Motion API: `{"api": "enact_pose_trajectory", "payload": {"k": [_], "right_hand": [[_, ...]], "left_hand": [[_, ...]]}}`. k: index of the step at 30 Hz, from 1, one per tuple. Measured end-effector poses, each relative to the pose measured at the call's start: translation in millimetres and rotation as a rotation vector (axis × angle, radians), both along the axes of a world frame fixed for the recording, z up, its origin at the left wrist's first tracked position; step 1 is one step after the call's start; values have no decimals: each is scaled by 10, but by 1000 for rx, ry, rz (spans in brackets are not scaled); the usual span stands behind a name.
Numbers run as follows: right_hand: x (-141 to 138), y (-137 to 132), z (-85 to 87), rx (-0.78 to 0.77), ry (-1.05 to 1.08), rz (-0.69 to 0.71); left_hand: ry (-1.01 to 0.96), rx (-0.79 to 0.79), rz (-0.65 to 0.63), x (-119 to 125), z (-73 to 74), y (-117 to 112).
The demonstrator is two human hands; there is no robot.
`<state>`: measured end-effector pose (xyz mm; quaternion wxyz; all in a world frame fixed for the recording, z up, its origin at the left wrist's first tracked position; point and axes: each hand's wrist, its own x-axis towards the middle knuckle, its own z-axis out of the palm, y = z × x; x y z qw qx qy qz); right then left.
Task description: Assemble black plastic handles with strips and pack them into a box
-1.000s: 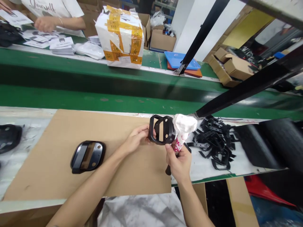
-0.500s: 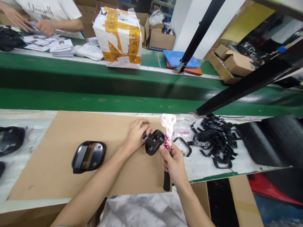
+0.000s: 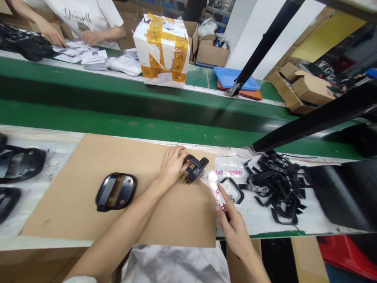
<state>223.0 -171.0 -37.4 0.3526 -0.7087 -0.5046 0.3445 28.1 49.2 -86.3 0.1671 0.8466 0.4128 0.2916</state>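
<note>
My left hand (image 3: 173, 167) is closed on a small black frame-shaped part (image 3: 195, 169), tilted up from the cardboard. My right hand (image 3: 234, 224) is at the cardboard's right edge, its fingers around a hammer (image 3: 215, 186) whose head and upper shaft are wrapped in white plastic with pink letters. Most of the dark handle is hidden by the hand, and the wrapped head is blurred. A single rounded black bracket (image 3: 240, 192) lies just right of the hammer. Left of my left forearm, a larger black frame with a crossbar (image 3: 115, 191) rests on the cardboard sheet (image 3: 73, 196).
A heap of black brackets (image 3: 275, 184) lies on the right, beside a dark bin (image 3: 341, 196). More black frames (image 3: 22, 165) are at far left. Beyond the green channel (image 3: 118, 114) stand a taped white package (image 3: 165, 51) and blue tray (image 3: 232, 77). A co-worker (image 3: 85, 23) handles papers.
My right hand has lowered the hammer to the right, tilting it away from the black part. The black part has turned in my left hand. The whole view has shifted slightly.
</note>
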Motion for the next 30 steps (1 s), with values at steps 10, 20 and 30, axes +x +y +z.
{"api": "enact_pose_trajectory", "payload": {"k": [10,20,30], "right_hand": [[-122,246,12,-70,-81,195],[-71,245,-6,1,-130,210],[-73,266,25,-24,-144,218]], "left_hand": [[24,-9,1,8,15,-18],[12,-22,-15,-7,9,-5],[20,-39,-27,-11,50,-19]]}}
